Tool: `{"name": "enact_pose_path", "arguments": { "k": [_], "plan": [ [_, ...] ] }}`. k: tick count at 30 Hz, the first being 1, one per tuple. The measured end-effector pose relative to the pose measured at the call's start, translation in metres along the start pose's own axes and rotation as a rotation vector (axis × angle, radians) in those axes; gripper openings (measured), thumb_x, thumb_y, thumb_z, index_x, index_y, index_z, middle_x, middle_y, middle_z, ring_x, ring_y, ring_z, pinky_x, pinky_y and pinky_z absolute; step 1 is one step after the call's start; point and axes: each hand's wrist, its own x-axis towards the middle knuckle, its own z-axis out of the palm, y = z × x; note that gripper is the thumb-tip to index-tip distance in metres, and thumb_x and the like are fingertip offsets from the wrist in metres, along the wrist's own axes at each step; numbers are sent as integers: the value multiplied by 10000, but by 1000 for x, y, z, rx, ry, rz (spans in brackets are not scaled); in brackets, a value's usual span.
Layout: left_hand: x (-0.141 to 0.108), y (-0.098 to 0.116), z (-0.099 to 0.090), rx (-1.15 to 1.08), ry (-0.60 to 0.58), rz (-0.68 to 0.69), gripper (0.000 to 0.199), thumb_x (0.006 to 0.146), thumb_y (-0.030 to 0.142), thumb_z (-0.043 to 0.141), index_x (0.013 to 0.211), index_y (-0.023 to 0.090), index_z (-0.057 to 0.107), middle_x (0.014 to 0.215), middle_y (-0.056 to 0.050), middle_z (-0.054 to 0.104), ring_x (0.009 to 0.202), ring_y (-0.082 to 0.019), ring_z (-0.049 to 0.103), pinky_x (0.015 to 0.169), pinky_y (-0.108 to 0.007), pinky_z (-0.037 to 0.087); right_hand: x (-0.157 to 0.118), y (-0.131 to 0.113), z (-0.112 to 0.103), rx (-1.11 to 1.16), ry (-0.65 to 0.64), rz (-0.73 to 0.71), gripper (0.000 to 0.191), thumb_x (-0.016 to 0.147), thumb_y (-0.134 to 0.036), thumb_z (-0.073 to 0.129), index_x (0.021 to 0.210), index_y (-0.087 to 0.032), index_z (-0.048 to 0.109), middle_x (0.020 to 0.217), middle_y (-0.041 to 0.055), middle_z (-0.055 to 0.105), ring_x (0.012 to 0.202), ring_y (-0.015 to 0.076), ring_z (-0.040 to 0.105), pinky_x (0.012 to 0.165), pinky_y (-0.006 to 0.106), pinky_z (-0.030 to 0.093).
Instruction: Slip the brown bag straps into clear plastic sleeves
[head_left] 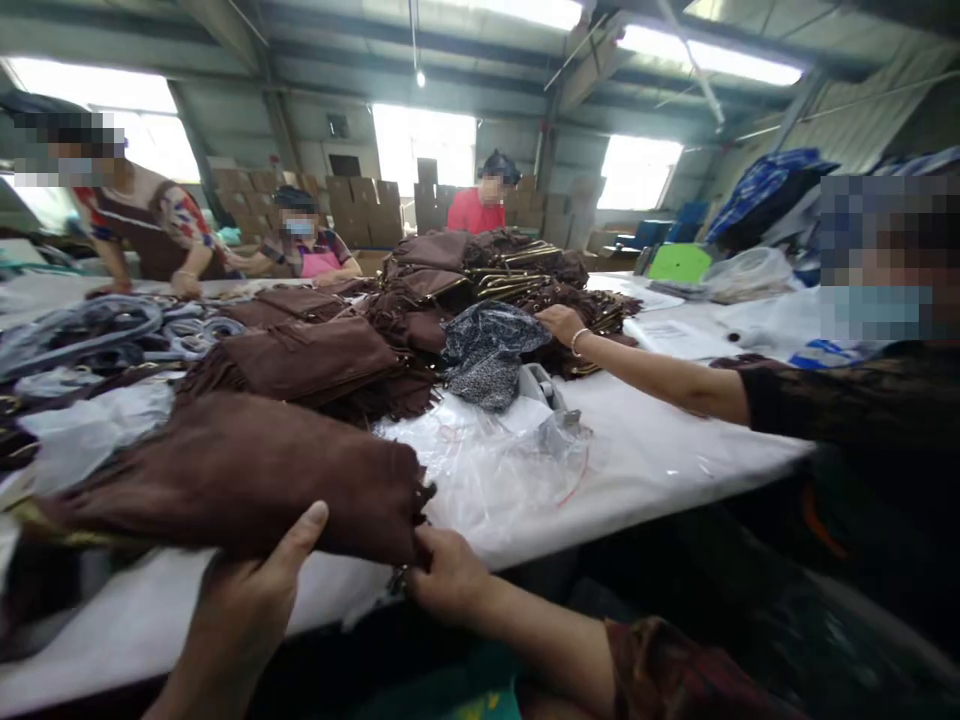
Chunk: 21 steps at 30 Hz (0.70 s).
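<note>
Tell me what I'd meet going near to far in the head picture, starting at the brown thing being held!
Held brown fringed piece → stack of brown pieces → big brown heap → person in red → cardboard boxes → middle window.

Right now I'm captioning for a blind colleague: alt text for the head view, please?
A person's left hand and right hand hold a brown fringed piece at a white table. Beyond lie heaped brown pieces; a co-worker's hand reaches in from the picture's right.
</note>
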Motion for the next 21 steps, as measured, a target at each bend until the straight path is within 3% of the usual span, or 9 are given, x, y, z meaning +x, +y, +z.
{"name": "enact_pose_path", "arguments": {
  "k": [2,5,9,12,14,15,16,18,21],
  "plan": [
    [10,20,14,60,-25,72,236,663,330,750,864,207,739,904,-32,735,1145,-321,585,1118,-459,347,2,-4,-3,309,-66,39,164,693,-219,628,854,-187,638,785,9,678,725,164,610,636,253,429],
    [37,28,29,-11,-16,117,372,767,412,640,1035,159,687,977,-54,728,1036,-274,639,984,-420,480,5,-9,-9,705,-192,100,265,682,-293,686,905,-161,631,751,10,679,729,166,637,709,283,472],
    [93,2,20,277,109,138,410,776,413,599,1026,96,672,978,-130,711,958,-290,646,889,-429,506,4,-6,-4,812,-246,260,331,726,-397,670,939,-155,591,674,-15,643,535,118,598,548,249,460],
    [101,-23,1,685,276,164,393,737,329,617,1012,51,658,1065,-217,661,1092,-341,577,975,-465,429,-4,1,6,784,-302,409,349,730,-395,652,971,-154,575,706,-7,645,476,98,570,436,209,412],
    [75,-38,-4,749,254,236,358,755,318,586,1017,83,651,1089,-199,649,1107,-311,567,975,-422,425,-11,3,9,774,-352,476,392,721,-356,651,1044,-156,557,730,2,655,483,105,585,435,215,436],
    [55,-45,-2,709,162,211,303,777,336,560,962,118,662,1017,-160,671,1022,-278,605,918,-389,458,-14,3,8,770,-373,496,418,715,-335,652,1079,-159,542,748,7,662,495,113,596,442,223,452],
    [31,-52,2,634,-7,100,262,802,366,532,854,147,667,875,-113,688,868,-237,639,809,-348,493,-18,2,6,766,-394,507,432,711,-320,649,1096,-162,532,765,13,667,508,121,608,450,232,467],
    [-18,-68,11,416,-282,-302,357,818,473,506,726,153,634,656,-61,641,586,-175,600,560,-281,464,-25,-2,0,741,-430,517,380,712,-306,629,1051,-157,544,779,24,671,522,133,620,458,244,480],
    [-75,-92,24,92,-404,-739,494,705,622,620,781,135,640,582,0,560,453,-97,474,428,-206,325,-39,-5,-9,640,-489,524,236,733,-296,565,921,-153,575,763,25,669,505,127,604,454,237,463]
  ]
}}
